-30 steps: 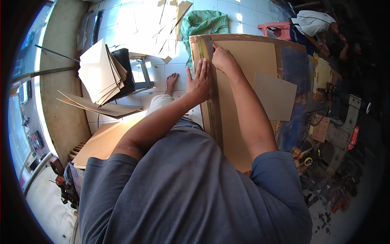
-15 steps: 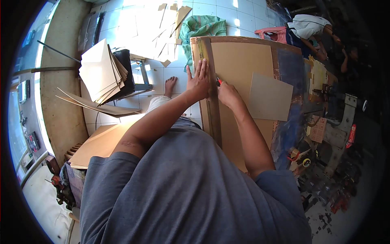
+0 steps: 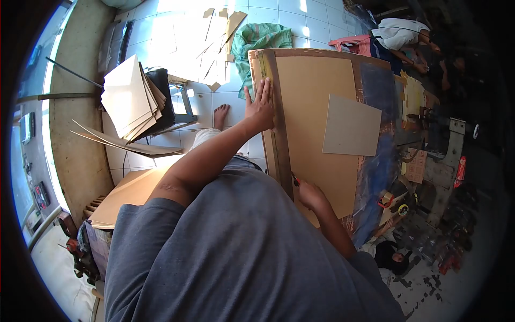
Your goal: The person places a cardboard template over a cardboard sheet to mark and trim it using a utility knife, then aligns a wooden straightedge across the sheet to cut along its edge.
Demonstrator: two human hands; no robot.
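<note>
A brown cardboard sheet (image 3: pixel 308 78) lies on the worktable, with a long dark straightedge (image 3: pixel 281 145) along its left side. My left hand (image 3: pixel 259 111) presses flat on the straightedge near its far part, fingers stretched out and slightly spread. Close to my body, my right hand (image 3: pixel 313 196) is closed around a small red-and-black cutter knife (image 3: pixel 295 181). The knife's tip is at the right edge of the straightedge. A smaller greyish board piece (image 3: pixel 352 126) rests on the right part of the sheet.
Stacked boards (image 3: pixel 126 102) stand on a stool at left, with more sheets (image 3: pixel 126 196) nearer me. Offcuts (image 3: pixel 214 56) and a green sack (image 3: pixel 260 37) lie on the tiled floor. Another person (image 3: pixel 399 35) works at the far right. A tape roll (image 3: pixel 404 210) sits beyond the table's right side.
My right hand has drawn the cutter knife along the straightedge towards my body. My left hand stays in place on the straightedge. The view has shifted slightly.
</note>
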